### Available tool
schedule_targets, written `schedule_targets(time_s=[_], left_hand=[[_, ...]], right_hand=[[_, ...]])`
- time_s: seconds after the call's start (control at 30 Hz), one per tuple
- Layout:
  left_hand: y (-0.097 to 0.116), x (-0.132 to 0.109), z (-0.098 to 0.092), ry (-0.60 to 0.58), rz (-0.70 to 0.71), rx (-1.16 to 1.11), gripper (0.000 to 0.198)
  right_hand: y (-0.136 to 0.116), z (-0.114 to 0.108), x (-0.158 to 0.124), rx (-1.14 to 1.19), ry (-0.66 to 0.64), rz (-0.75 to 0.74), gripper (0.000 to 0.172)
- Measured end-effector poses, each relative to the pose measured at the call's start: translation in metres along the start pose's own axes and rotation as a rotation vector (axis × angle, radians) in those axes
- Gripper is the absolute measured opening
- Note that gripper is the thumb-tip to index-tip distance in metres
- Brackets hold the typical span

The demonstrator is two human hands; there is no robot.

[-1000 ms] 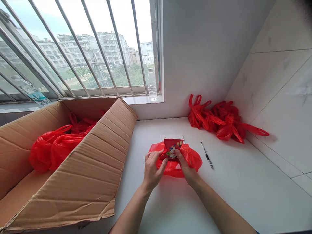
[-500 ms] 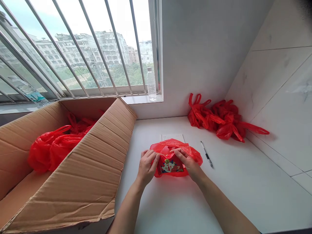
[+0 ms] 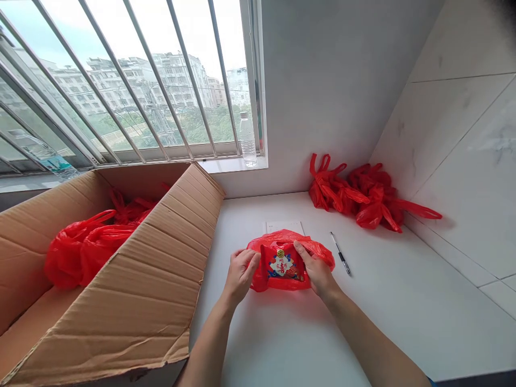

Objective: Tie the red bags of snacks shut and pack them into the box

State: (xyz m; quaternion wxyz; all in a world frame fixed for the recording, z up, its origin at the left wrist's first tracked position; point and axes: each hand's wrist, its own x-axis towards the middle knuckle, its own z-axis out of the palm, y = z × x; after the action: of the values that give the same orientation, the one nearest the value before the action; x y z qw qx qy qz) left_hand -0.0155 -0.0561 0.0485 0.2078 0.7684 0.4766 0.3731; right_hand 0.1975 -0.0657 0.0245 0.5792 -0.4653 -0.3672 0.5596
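A red snack packet (image 3: 283,264) with a white, blue and gold printed front faces me over the middle of the table. My right hand (image 3: 319,273) grips its right side, thumb on the front and fingers hidden behind. Around and beneath the packet spreads a red plastic bag (image 3: 258,282), crumpled, with its mouth loose. My left hand (image 3: 241,273) is closed at the bag's left edge, its thumb and fingertips pinched together on the thin plastic, just left of the packet.
On my left stands a large cardboard box (image 3: 161,269) holding red bags (image 3: 100,247). Tied red bags (image 3: 374,199) lie in the back right corner. A pen (image 3: 341,254) and a white notepad (image 3: 282,227) are on the table. A water bottle (image 3: 247,141) stands on the windowsill.
The packet's printed front has come into fuller view, more upright above the bag. My right hand has shifted onto the packet's upper right side; my left hand has moved slightly left.
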Motion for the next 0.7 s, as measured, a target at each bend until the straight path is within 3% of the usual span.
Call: schedule_targets(time_s=[0.17, 0.27, 0.37, 0.5, 0.7], left_hand=[[0.002, -0.001, 0.002, -0.032, 0.045, 0.089, 0.04], [0.001, -0.001, 0.005, 0.008, 0.061, 0.105, 0.039], [-0.001, -0.001, 0.007, 0.064, 0.075, 0.138, 0.037], [-0.003, -0.002, 0.007, 0.102, 0.107, 0.171, 0.033], [-0.003, -0.002, 0.007, 0.129, 0.154, 0.186, 0.03]], right_hand=[[-0.007, -0.003, 0.002, 0.031, -0.024, 0.154, 0.051], [-0.016, 0.0, -0.004, 0.044, -0.118, 0.23, 0.057], [-0.025, 0.009, -0.013, 0.03, -0.197, 0.195, 0.057], [-0.028, 0.019, -0.022, -0.059, -0.156, 0.11, 0.051], [-0.027, 0.018, -0.021, -0.05, -0.173, 0.121, 0.051]])
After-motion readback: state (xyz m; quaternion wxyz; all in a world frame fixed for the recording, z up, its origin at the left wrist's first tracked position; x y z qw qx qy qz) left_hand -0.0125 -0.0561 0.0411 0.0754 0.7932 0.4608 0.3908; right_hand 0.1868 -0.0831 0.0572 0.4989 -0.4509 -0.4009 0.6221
